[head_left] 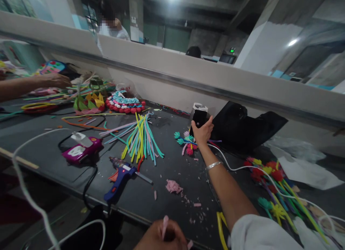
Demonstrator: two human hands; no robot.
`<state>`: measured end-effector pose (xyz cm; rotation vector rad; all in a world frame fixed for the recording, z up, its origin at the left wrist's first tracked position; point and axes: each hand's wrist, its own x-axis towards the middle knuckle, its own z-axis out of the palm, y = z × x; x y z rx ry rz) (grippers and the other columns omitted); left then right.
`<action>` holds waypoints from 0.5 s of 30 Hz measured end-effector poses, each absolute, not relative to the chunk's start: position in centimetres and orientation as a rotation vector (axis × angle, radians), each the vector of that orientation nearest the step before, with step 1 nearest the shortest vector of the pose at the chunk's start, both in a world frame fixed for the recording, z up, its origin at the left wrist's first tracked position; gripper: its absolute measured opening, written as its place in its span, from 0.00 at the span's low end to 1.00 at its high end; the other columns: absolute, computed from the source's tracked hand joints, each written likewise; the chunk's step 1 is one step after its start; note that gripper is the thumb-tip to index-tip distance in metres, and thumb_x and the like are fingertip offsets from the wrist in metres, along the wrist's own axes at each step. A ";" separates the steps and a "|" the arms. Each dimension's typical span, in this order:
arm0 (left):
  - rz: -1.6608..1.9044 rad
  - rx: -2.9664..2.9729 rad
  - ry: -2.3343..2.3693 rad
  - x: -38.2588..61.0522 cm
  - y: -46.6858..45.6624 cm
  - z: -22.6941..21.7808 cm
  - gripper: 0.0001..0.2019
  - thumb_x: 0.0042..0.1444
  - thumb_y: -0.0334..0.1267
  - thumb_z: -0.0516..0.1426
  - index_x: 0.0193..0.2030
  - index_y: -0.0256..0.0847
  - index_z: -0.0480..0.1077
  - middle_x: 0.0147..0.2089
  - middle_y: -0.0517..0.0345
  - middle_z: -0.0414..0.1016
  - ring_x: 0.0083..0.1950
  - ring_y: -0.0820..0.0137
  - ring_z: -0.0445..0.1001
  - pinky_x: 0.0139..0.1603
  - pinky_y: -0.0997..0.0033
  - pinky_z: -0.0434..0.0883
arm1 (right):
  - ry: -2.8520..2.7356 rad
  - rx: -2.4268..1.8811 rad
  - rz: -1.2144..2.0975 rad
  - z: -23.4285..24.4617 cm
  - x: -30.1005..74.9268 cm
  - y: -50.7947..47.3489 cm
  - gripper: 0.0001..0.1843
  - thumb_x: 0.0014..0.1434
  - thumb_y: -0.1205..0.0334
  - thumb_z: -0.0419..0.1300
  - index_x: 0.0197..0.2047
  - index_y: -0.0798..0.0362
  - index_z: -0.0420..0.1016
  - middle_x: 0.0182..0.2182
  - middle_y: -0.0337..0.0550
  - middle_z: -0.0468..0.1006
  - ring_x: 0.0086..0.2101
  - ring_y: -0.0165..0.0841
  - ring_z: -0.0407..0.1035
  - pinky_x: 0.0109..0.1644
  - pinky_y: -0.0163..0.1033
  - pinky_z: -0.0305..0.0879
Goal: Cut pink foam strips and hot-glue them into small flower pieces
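Her right hand (201, 132) is stretched out across the table (54, 160), fingers wrapped shut round a black phone (199, 117) held upright just in front of a white-topped pot (199, 107); what the pot holds I can't see from here. A white cable (242, 168) trails from under that wrist off to the right. Her left hand (161, 237) sits low at the near edge, curled loosely, with a pink strip (165, 223) pinched upright in the fingers. Right by the phone hand lies a small flower bunch (188, 142) that looks made up, and further right a heap of stemmed flowers (272, 178) looks finished too. By my reckoning a fair share is done, yet plenty is left: a fan of loose coloured strips (140, 138) lies unused mid-table, pink scraps (173, 186) are scattered near her, and the blue glue gun (120, 178) lies on its side with its light on. Beyond it is a pink gadget (81, 151) on a black lead, and a round red, white and blue piece (124, 102) at the back. The black bag (242, 126) slumps against the wall, its contents hidden, and a clear plastic bag (293, 147) beside it looks flat. At far left a co-worker's hand (52, 80) rests among other pieces.
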<state>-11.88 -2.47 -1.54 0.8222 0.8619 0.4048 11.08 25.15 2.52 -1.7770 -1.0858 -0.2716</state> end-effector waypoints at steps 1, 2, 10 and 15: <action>0.417 0.822 0.863 -11.9 -2.5 -1.2 0.18 0.36 0.50 0.68 0.22 0.37 0.71 0.19 0.65 0.66 0.21 0.79 0.57 0.27 0.75 0.56 | -1.086 -1.770 -0.279 2.9 11.2 24.8 0.53 0.51 0.44 0.62 0.69 0.61 0.42 0.52 0.65 0.64 0.51 0.54 0.61 0.53 0.56 0.60; 0.425 0.832 0.864 -11.9 -2.5 -0.9 0.18 0.35 0.50 0.68 0.22 0.37 0.70 0.19 0.65 0.65 0.21 0.80 0.57 0.27 0.75 0.55 | -1.096 -1.756 -0.288 3.4 11.4 24.4 0.51 0.52 0.45 0.61 0.69 0.61 0.42 0.51 0.63 0.65 0.51 0.52 0.62 0.54 0.56 0.60; 0.504 0.850 0.818 -12.2 -2.4 2.0 0.13 0.42 0.44 0.66 0.26 0.37 0.70 0.18 0.68 0.59 0.18 0.81 0.50 0.20 0.75 0.46 | -1.514 -1.642 0.044 8.4 12.0 11.5 0.30 0.54 0.53 0.58 0.58 0.58 0.66 0.36 0.46 0.74 0.31 0.34 0.69 0.41 0.41 0.68; 0.639 0.791 0.773 -11.7 -2.3 3.5 0.10 0.46 0.40 0.63 0.28 0.38 0.68 0.15 0.73 0.48 0.17 0.82 0.43 0.20 0.75 0.41 | -1.804 -1.870 0.117 5.1 12.5 -2.7 0.20 0.59 0.54 0.56 0.53 0.52 0.71 0.35 0.44 0.77 0.36 0.38 0.72 0.45 0.44 0.68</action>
